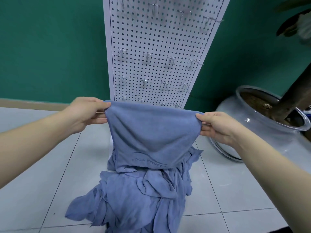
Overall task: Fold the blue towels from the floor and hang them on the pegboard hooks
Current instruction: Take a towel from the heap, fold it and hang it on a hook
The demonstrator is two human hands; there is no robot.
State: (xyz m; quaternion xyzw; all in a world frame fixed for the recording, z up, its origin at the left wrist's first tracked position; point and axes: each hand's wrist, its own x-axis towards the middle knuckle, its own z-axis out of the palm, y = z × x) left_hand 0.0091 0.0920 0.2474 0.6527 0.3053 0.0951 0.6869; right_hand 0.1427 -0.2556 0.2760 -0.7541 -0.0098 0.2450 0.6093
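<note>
A blue towel (151, 132) with a "YOGA FITNESS" mark hangs stretched between both hands. My left hand (85, 113) pinches its upper left corner. My right hand (217, 126) pinches its upper right corner. The towel's lower edge falls onto a crumpled pile of blue towels (139, 197) on the tiled floor. Right behind stands a white pegboard (156, 39) with rows of bare metal hooks (147, 56); its lowest hooks are partly hidden by the held towel.
A large glazed plant pot (262, 125) with a dark trunk stands at the right, close to my right hand. A green wall lies behind the pegboard. Pale floor tiles (50, 165) spread to the left and right of the pile.
</note>
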